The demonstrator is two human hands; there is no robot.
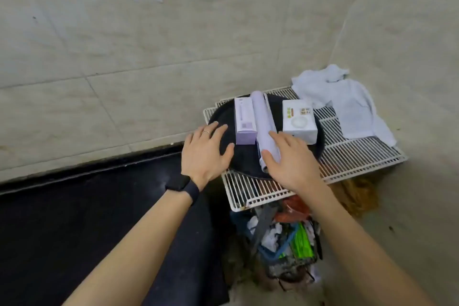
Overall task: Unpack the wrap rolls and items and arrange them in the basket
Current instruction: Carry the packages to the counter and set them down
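Note:
A dark round basket (248, 159) sits on a white wire rack (347, 156). Inside it lie a lilac box (244, 119), a pale lilac wrap roll (264, 122) and a white box (299, 120), side by side. My left hand (205, 154) hovers with fingers spread over the basket's left rim, holding nothing. My right hand (290, 159) is spread over the near end of the wrap roll, fingertips touching it, not gripping.
A crumpled white cloth (347, 99) lies on the rack's far right corner. Below the rack's front edge is a bin of mixed rubbish (285, 243). A black countertop (87, 218) stretches to the left; tiled walls close in behind and right.

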